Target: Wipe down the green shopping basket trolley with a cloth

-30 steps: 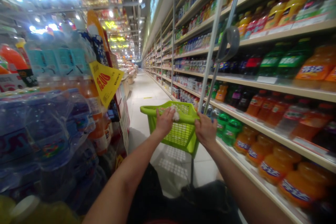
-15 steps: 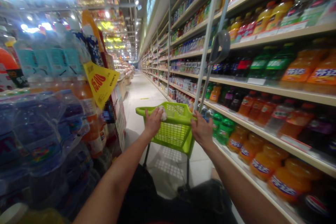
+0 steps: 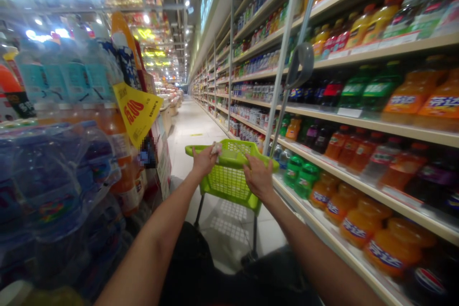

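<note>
A lime-green shopping cart point(image 3: 229, 184) stands in front of me in the aisle, its handle towards me. My left hand point(image 3: 204, 161) is closed at the left part of the handle, with a crumpled whitish tissue point(image 3: 216, 148) between its fingers, against the handle. Further right, my right hand point(image 3: 258, 178) grips the same handle, fingers over the bar and somewhat apart. A piece of the handle's right end shows beyond it. The cart's lattice basket is partly covered by my hands.
Shelves of bottled drinks point(image 3: 373, 153) line the right side, close to the cart. On the left, shrink-wrapped water bottles point(image 3: 53, 186) are stacked beside a yellow price sign point(image 3: 136, 112). A grey loop point(image 3: 301, 66) hangs on a pole at right. The tiled aisle point(image 3: 193, 124) runs ahead.
My right hand has shifted left along the handle, uncovering its right end. My left hand with the tissue has moved slightly left. The cart stays nearly in place.
</note>
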A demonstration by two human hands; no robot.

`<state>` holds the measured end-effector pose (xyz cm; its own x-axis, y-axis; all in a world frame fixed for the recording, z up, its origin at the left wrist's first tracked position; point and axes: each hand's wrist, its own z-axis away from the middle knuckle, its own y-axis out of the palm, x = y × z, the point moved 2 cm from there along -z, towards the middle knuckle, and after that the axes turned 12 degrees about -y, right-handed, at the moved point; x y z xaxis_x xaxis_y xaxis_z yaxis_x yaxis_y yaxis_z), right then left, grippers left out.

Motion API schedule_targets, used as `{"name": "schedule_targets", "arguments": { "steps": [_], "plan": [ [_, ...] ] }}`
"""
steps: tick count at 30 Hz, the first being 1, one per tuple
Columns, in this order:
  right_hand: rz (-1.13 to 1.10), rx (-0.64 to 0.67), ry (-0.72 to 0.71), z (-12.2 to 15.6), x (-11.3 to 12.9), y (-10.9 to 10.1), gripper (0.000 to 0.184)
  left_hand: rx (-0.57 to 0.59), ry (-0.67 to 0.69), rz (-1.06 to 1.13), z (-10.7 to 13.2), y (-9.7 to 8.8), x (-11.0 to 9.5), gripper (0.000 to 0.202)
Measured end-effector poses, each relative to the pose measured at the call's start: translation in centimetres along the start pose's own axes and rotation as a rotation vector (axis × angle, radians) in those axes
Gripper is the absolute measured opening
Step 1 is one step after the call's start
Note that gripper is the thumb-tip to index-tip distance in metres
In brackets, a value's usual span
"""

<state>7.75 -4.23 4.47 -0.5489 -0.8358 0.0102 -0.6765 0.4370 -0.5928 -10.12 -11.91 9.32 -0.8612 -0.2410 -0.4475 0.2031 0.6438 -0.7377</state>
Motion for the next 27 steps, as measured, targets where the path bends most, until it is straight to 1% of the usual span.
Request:
{"name": "schedule_targets", "arguments": {
  "steps": [2,5,9,13,15,17,18,23,25,27],
  "plan": [
    [-0.012,-0.009,-0.004,0.1,0.0,0.0,0.043,0.006,-0.027,-0.002,-0.2,-0.2,0.1,0.034],
    [-0.038,-0.018,-0.003,0.1,0.0,-0.1,0.044,0.015,-0.001,-0.036,0.1,-0.4,-0.4,0.03],
    [-0.085,-0.068,0.012,0.6,-0.6,-0.5,0.046,0.016,0.03,-0.084,1.5,-0.7,-1.2,0.025],
    [-0.113,-0.115,0.015,1.1,-1.7,-1.1,0.044,-0.031,0.062,-0.118,3.0,-0.6,-2.1,0.025],
    [-0.1,-0.108,0.003,1.3,-2.1,-1.4,0.041,-0.048,0.099,-0.133,3.3,-0.4,-2.0,0.028],
    [-0.083,-0.091,-0.013,1.3,-2.4,-1.6,0.038,-0.067,0.106,-0.149,3.3,-0.3,-1.1,0.033],
    [-0.076,-0.082,-0.016,1.3,-2.4,-1.7,0.038,-0.084,0.088,-0.158,3.2,-0.5,-0.4,0.034],
    [-0.041,-0.056,0.015,0.8,-1.8,-1.4,0.038,-0.171,-0.097,-0.177,2.0,-2.5,4.1,0.032],
    [-0.026,-0.059,0.025,0.6,-1.4,-1.2,0.038,-0.189,-0.147,-0.161,1.7,-3.1,4.9,0.032],
    [-0.01,-0.074,0.036,0.5,-1.1,-1.0,0.038,-0.178,-0.142,-0.148,1.7,-3.0,4.7,0.033]
  ]
}}
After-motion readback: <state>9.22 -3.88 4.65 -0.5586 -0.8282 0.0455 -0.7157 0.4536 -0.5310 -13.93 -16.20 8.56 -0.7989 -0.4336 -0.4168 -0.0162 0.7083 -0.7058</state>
